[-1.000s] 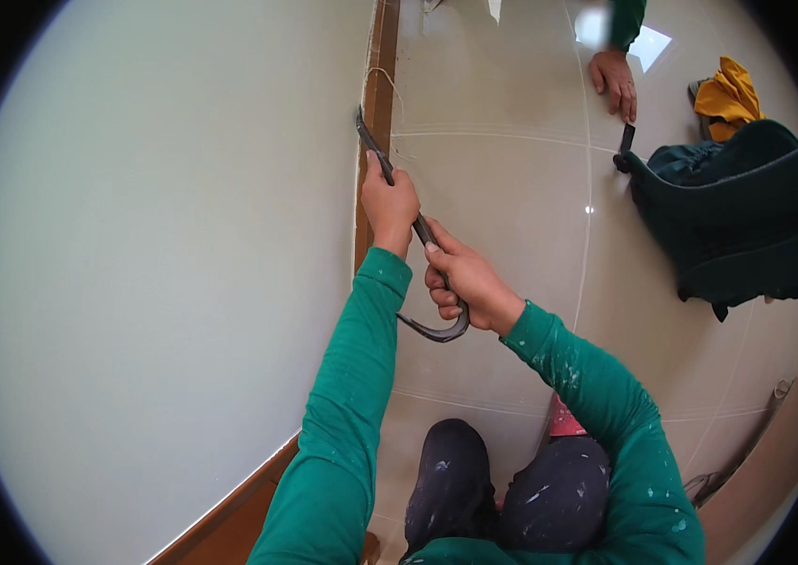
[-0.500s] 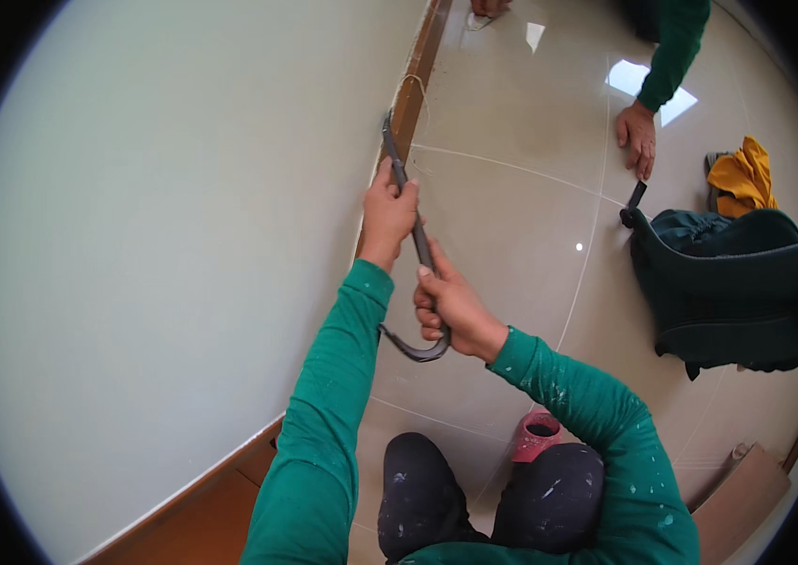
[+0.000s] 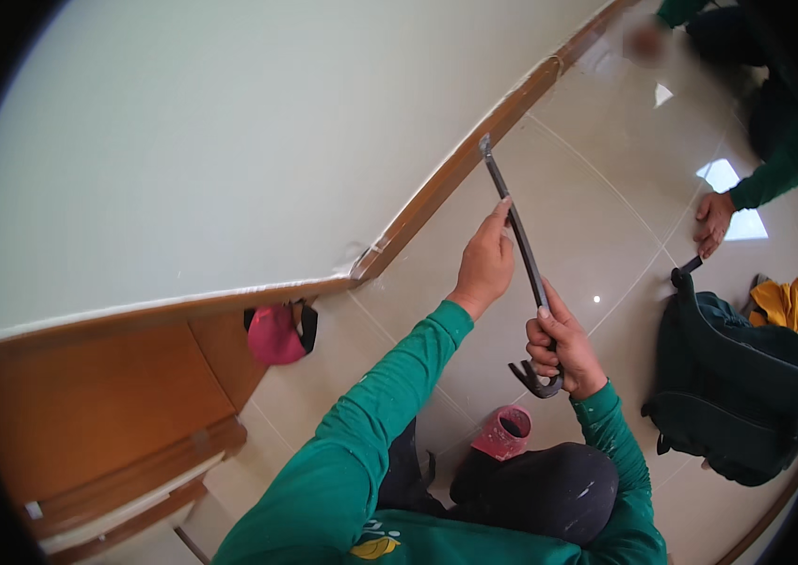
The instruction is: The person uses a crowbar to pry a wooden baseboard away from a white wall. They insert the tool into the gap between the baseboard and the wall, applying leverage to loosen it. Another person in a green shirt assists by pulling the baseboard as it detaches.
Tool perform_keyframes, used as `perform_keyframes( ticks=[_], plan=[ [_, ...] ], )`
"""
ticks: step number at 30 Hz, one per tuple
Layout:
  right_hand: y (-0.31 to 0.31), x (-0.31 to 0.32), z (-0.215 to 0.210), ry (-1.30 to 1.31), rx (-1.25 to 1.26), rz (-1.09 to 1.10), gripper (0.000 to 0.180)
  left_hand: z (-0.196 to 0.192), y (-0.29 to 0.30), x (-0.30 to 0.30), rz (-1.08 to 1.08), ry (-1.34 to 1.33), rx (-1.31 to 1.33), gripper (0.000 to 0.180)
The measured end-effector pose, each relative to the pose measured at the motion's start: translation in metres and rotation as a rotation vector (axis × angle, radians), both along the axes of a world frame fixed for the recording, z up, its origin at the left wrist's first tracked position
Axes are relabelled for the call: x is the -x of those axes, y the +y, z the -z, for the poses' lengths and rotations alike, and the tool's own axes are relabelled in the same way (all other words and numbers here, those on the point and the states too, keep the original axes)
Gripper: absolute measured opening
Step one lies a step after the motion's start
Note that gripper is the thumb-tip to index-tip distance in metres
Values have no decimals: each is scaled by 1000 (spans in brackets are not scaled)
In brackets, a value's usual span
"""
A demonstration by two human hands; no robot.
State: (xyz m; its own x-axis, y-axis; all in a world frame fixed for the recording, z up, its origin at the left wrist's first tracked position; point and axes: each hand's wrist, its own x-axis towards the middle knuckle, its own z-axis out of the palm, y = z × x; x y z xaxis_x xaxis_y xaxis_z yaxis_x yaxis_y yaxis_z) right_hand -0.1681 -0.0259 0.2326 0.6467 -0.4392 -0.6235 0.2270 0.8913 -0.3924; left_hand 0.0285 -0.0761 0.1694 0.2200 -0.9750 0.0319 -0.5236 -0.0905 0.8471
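A dark metal pry bar (image 3: 524,250) slants up and away from me. Its flat tip lies against or just in front of the brown wooden baseboard (image 3: 446,188); I cannot tell whether they touch. My right hand (image 3: 564,347) is wrapped round the lower shaft, just above the hooked end. Farther up, my left hand (image 3: 485,268) holds the shaft lightly, fingertips along it and some fingers hidden. White crumbs and a rough pale line show where wall and baseboard meet.
A co-worker's hand (image 3: 714,221) rests by a dark green bag (image 3: 738,386) with a yellow cloth (image 3: 780,303) behind it. Near my knees stands a pink, paint-specked open-topped thing (image 3: 502,433). Left, a pink and black item (image 3: 276,334) lies beside brown woodwork (image 3: 97,405).
My view has swung left, showing the wall corner and woodwork. The bar's tip has come away from the wall-baseboard gap toward the baseboard's front. Both hands stay on the bar.
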Motion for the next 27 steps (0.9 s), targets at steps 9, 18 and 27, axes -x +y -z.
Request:
perform_keyframes(
  ticks=[9,18,27],
  plan=[
    [8,18,-40,-260,108,-134,62,-30,32,11,256,-478,248,4],
    [-15,73,-128,175,854,-203,59,-64,34,12,394,-444,196,17],
    [-39,44,-165,383,800,-66,45,-85,30,10,403,-383,-34,22]
  ],
)
